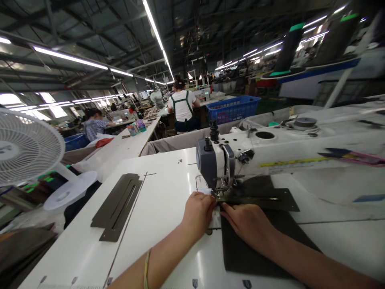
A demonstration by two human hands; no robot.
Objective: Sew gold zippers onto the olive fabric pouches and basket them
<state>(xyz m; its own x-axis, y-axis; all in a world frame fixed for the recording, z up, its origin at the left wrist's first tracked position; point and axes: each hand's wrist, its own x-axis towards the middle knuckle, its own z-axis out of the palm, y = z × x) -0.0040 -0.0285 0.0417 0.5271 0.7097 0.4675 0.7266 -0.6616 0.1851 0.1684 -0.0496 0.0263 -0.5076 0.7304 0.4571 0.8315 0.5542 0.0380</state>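
Note:
A white sewing machine [264,148] stands on the table, and a dark olive fabric panel [240,257] lies under its needle area. Across that panel is a dark slotted strip [285,199], with a shiny line along its slot. My left hand [197,210] is closed, its fingertips pinching the work's edge just left of the presser foot [221,192]. Close beside it, my right hand [251,224] rests on the panel, thumb and forefinger gripping near the strip's front edge. Exactly which layers each hand grips is hidden. Further left lie dark slotted pieces [120,204], untouched.
A white fan [72,188] stands at the left. Pink-handled snips [355,156] and a yellow tape measure [294,161] lie on the machine arm. Thread cones [288,50] stand at upper right. Beyond are a blue basket [231,110] and a seated person [182,106].

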